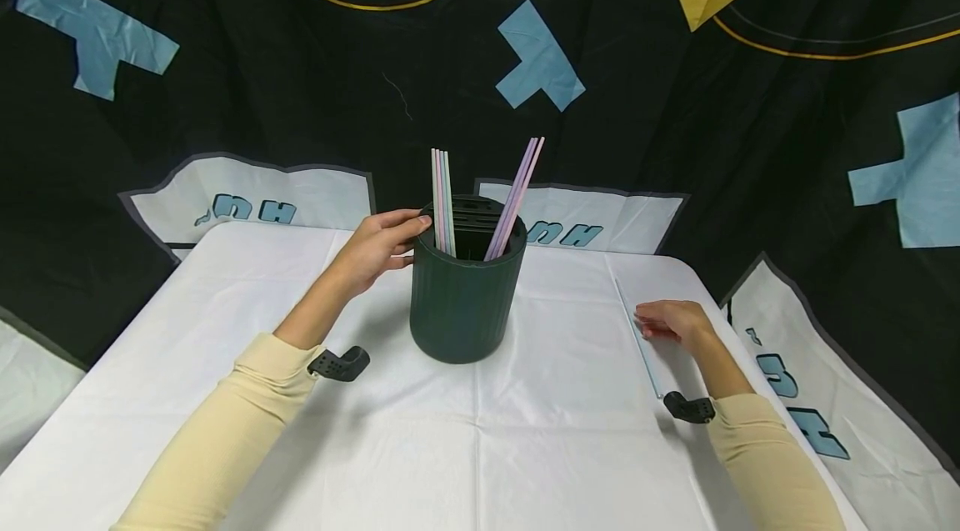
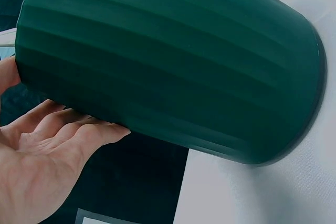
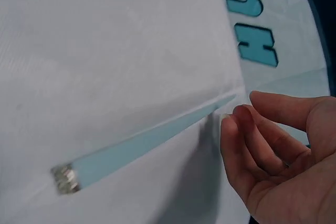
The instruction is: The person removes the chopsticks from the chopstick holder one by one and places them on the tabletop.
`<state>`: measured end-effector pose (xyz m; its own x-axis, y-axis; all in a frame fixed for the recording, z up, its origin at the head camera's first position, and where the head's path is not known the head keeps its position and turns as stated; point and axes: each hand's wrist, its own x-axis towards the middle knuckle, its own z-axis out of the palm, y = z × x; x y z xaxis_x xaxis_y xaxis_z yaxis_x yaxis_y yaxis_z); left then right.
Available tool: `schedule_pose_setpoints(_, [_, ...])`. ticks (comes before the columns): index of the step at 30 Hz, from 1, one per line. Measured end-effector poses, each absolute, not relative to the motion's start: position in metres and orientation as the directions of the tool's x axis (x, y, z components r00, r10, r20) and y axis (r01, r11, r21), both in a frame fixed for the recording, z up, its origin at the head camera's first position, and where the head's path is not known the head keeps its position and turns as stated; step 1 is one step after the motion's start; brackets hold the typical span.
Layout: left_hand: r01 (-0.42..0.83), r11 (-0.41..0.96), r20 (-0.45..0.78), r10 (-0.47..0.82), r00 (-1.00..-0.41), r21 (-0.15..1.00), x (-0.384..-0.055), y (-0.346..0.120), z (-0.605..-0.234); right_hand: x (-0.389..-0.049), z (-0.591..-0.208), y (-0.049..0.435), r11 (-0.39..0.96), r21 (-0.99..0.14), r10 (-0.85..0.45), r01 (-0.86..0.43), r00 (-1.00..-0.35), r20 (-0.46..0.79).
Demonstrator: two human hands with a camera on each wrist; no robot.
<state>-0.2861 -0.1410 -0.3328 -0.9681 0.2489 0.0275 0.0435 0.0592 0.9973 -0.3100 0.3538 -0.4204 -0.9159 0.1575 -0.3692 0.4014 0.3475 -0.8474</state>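
Observation:
A dark green ribbed bin (image 1: pixel 465 306) with black slats at its top stands on the white table. My left hand (image 1: pixel 375 252) holds the bin's left side at the rim, the thumb by the edge and the fingers (image 2: pixel 100 132) against the wall. Several pale thin sticks (image 1: pixel 442 206) rise from the bin's left part, and several purple and pink sticks (image 1: pixel 517 197) lean right. On the table's right side lies one light blue stick (image 1: pixel 647 364), its near end glittery in the right wrist view. Close beside it hovers my right hand (image 1: pixel 678 321), fingers loosely bent, holding nothing.
White cloth covers the table (image 1: pixel 390 448), whose right edge runs close to my right forearm. Behind it hangs a black cloth (image 1: pixel 337 97) with blue and yellow patches. A black device (image 1: pixel 341 364) is strapped to each wrist.

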Motion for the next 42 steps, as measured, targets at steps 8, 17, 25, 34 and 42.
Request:
schedule_pose_setpoints(8, [0.043,0.064,0.025,0.252,-0.967,0.997,-0.287,-0.142,-0.333,-0.315,-0.388,0.328,0.423,-0.857,0.062,0.295,-0.953,-0.297])
schedule_pose_setpoints(17, [0.037,0.059,0.021,0.254,-0.967,0.998,-0.287,-0.142,-0.334,-0.307,-0.336,0.275,0.411,-0.902,-0.092,0.132,-0.978,-0.185])
schedule_pose_setpoints(25, [0.048,0.079,0.028,0.244,-0.969,0.996,-0.287,-0.142,-0.334,-0.299,-0.303,0.228,0.315,-0.947,-0.152,0.064,-0.981,-0.117])
schedule_pose_setpoints(34, [0.059,0.087,0.035,0.25,-0.967,0.995,-0.287,-0.143,-0.333,-0.291,-0.277,0.185,0.203,-0.979,-0.211,-0.01,-0.977,-0.034])
schedule_pose_setpoints(42, [0.062,0.089,0.038,0.251,-0.967,0.994,-0.288,-0.143,-0.334,-0.287,-0.263,0.162,0.136,-0.99,-0.256,-0.025,-0.967,-0.011])
